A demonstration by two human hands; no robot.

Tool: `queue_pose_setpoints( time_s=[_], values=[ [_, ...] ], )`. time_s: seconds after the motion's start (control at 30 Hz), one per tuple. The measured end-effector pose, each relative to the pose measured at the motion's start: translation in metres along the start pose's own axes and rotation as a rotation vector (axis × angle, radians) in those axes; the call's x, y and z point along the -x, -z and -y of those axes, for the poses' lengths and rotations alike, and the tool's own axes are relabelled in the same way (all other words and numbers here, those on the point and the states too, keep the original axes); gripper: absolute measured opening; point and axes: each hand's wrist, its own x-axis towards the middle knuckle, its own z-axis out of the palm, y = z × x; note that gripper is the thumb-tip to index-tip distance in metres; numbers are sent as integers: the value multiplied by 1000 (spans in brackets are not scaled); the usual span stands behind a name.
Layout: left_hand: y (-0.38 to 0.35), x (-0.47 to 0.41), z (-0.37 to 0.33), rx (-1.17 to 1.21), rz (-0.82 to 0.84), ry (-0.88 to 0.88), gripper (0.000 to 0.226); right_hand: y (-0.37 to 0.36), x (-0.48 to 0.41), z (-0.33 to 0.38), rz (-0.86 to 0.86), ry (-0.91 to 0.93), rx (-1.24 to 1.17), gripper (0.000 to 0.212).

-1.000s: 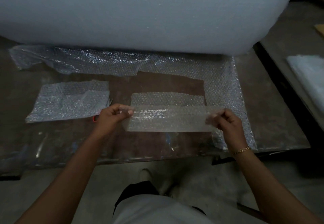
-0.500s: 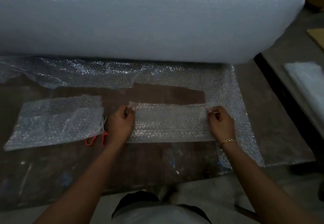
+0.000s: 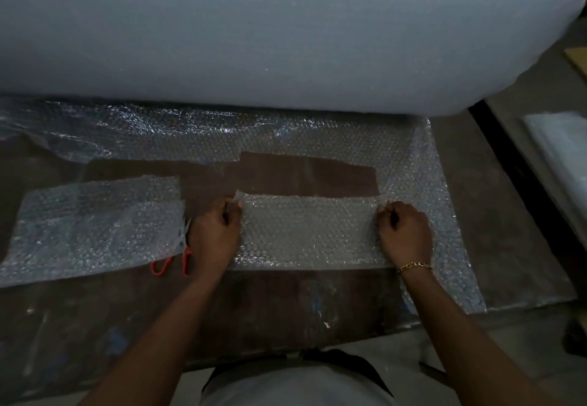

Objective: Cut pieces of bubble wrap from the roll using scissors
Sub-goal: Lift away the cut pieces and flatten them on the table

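Left hand and right hand each pinch an end of the cut piece, long axis left-right; scissors lie just left of left hand.

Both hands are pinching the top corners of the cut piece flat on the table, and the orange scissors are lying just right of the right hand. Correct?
Not quite. The head view shows the scissors left of the left hand, partly tucked under the other cut sheet, not right of the right hand. The rest holds: both hands pinch the top corners of the cut piece on the table.
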Motion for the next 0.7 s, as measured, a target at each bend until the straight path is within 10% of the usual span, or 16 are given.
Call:
queue_pose_setpoints(
  time_s=[0.7],
  values=[
    [8, 1, -25, -265, -98, -222, 46, 7, 15, 29, -88, 99, 46, 33]
  ],
)
